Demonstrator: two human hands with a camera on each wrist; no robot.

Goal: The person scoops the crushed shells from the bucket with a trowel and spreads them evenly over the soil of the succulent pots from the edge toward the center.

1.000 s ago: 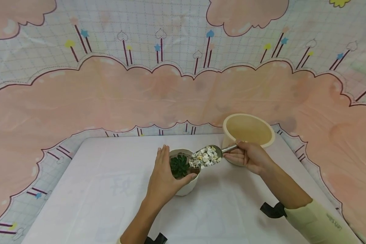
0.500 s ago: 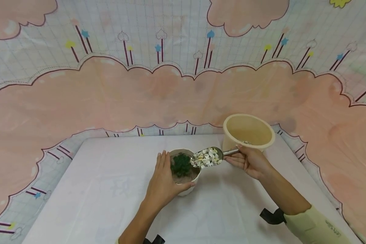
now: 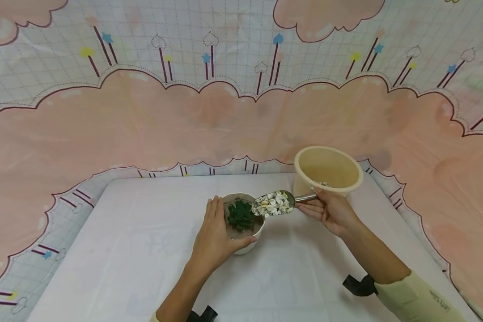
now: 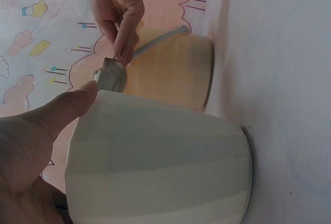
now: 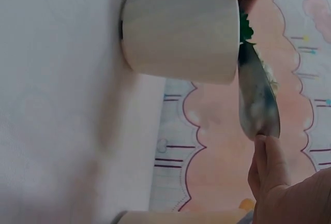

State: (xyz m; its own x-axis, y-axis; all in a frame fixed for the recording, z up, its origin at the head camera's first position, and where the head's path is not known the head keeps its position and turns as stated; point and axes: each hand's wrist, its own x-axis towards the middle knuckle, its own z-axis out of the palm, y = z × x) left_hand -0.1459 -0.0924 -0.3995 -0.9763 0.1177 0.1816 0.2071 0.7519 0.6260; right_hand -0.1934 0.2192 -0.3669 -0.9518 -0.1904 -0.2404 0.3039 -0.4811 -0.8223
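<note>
Nearest, a black wrist mount (image 3: 203, 314) is cut off by the lower edge. The left hand (image 3: 215, 239) half-curves around a faceted off-white pot (image 4: 160, 157) standing on the white-covered desk (image 3: 145, 250), with wide room to its left. Inside sits a dark green rosette succulent (image 3: 240, 215). At right, the right hand (image 3: 332, 212) pinches the handle of a shiny metal scoop (image 5: 258, 100), heaped with pale stone chips (image 3: 273, 203); its tip overhangs the pot's right rim, contact unclear. Farther right, near the desk's far edge, a round cream tub (image 3: 302, 181) is partly covered by that hand, its floor mostly hidden.
</note>
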